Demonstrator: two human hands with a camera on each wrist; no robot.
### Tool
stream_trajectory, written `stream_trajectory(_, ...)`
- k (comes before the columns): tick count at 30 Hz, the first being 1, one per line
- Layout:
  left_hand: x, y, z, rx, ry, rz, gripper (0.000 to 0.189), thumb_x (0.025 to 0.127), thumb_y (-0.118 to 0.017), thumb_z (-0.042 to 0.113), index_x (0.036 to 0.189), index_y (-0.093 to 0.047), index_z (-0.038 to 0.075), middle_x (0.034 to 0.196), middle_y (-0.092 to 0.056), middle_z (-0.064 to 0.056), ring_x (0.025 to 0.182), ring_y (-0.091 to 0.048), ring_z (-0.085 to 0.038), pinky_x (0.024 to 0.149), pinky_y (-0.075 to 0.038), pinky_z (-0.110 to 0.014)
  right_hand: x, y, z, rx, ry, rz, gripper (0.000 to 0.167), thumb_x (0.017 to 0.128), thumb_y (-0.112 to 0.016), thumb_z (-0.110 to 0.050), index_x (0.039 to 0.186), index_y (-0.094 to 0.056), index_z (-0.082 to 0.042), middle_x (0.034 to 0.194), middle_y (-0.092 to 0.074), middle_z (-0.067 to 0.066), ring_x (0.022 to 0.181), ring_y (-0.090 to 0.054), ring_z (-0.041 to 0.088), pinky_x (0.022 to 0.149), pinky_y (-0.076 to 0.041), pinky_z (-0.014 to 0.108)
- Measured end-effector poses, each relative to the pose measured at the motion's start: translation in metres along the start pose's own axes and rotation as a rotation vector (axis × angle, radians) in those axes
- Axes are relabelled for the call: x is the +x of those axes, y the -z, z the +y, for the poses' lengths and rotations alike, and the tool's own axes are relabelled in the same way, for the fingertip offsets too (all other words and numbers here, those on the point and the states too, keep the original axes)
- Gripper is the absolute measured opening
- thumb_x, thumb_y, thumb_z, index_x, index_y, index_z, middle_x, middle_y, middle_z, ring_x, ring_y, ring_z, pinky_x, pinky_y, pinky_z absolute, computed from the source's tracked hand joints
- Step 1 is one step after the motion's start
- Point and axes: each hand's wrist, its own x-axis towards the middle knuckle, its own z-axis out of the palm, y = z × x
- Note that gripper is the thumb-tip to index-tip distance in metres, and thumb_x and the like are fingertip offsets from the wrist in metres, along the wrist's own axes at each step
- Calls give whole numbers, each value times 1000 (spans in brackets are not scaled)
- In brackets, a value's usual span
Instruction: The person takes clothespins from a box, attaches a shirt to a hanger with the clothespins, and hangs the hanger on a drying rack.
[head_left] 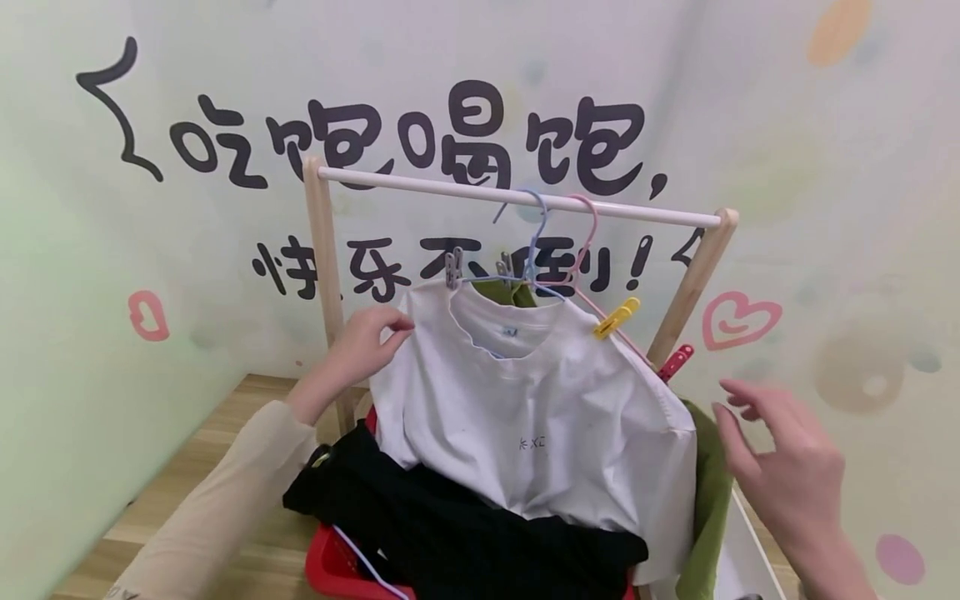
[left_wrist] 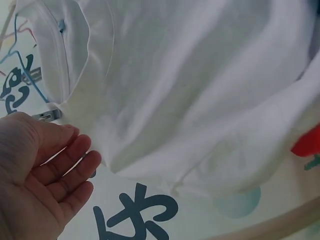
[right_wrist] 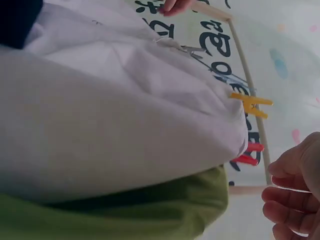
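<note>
A white T-shirt (head_left: 480,400) hangs from a blue hanger (head_left: 534,242) on the wooden rack's white rod (head_left: 420,187). My left hand (head_left: 369,340) is beside its left shoulder, loosely bent, with thumb and forefinger close together; nothing shows between them. Apart from the shirt on the right, my right hand (head_left: 787,458) hangs with relaxed fingers and holds nothing. A silver clothespin (head_left: 453,268) clips the left shoulder, a yellow clothespin (head_left: 617,318) the right one. Behind, a green garment (head_left: 711,500) hangs with a pink hanger (head_left: 588,233) and a red clothespin (head_left: 677,363).
A black garment (head_left: 457,533) lies across a red basket (head_left: 330,567) in front of the shirt. Another hanger (head_left: 367,560) sticks out over the basket's rim. A white box edge (head_left: 753,542) shows at lower right. The rack stands on a wooden table (head_left: 172,483) against a printed wall.
</note>
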Motion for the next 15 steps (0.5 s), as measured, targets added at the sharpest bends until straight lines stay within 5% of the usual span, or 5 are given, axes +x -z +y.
stream_trajectory(3, -19, 6, 0, 1, -23, -29, 8, 82, -61, -8, 87, -67, -8, 84, -68, -16, 82, -63, -32, 78, -50, -45, -21, 11, 15, -32, -56, -55, 39, 87, -51, -32, 89, -68, 3, 72, -61, 13, 79, -40, -18, 66, -33, 5)
stream_trajectory(8, -53, 12, 1, 13, -35, -53, 8, 80, -66, -8, 83, -69, -2, 81, -67, -11, 77, -63, -26, 72, -52, -42, -66, 21, 37, -78, -156, -237, 14, 70, -65, -3, 84, -66, -1, 63, -58, 3, 64, -43, -13, 51, -35, 13)
stream_trajectory(12, -79, 12, 0, 23, -86, -44, 14, 75, -69, -10, 81, -68, 2, 78, -66, -6, 72, -62, -20, 67, -53, -38, -102, 25, 52, -103, -259, -543, 22, 62, -72, 5, 78, -63, -7, 60, -52, -10, 56, -44, -6, 49, -37, 19)
stream_trajectory(15, -97, 12, 0, 32, -104, -46, 19, 72, -71, -12, 79, -67, 6, 77, -65, -3, 71, -61, -16, 66, -53, -35, -124, 26, 63, -46, -255, -804, 22, 64, -73, 1, 73, -58, -12, 61, -49, -16, 55, -42, -5, 48, -38, 23)
